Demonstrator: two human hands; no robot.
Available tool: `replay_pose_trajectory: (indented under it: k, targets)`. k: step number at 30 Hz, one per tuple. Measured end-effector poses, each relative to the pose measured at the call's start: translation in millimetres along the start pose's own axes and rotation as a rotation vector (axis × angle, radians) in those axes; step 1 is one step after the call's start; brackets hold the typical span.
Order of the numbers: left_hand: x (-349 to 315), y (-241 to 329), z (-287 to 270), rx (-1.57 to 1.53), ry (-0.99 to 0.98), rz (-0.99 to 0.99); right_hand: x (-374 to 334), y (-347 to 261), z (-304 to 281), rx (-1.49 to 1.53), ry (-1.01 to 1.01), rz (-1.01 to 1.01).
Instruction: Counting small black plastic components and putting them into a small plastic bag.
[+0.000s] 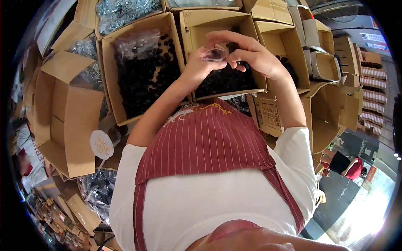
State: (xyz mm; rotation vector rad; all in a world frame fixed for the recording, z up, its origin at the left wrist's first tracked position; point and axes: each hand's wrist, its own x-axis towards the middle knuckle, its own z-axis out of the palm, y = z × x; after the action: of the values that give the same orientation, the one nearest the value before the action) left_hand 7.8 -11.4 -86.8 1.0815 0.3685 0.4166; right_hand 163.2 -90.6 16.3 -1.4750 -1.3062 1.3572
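Closest to the lens, a red striped apron covers a white shirt. Above it, both hands meet over an open cardboard box filled with small dark parts. Between them sits a small clear plastic bag: the left hand pinches its lower left edge from beneath, while the right hand curls over its top and right side, fingers closed on it. Another box of dark parts lies just left.
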Motion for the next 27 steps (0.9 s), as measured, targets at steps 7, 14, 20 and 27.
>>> replay_pose_trajectory:
  k: [7,14,20,27]
  targets:
    - [4,-3,-8,0.063,-0.094,0.059,2,2,4,-0.128,0.031,-0.194]
    - [3,-13,-11,0.220,-0.011,0.149,5,-11,7,-0.407,-0.038,-0.188]
    - [-2,-1,1,-0.057,0.058,0.185,9,-8,7,-0.566,-0.040,-0.372]
    - [7,-15,-9,0.297,0.012,0.345,13,-16,8,-0.662,0.006,-0.479]
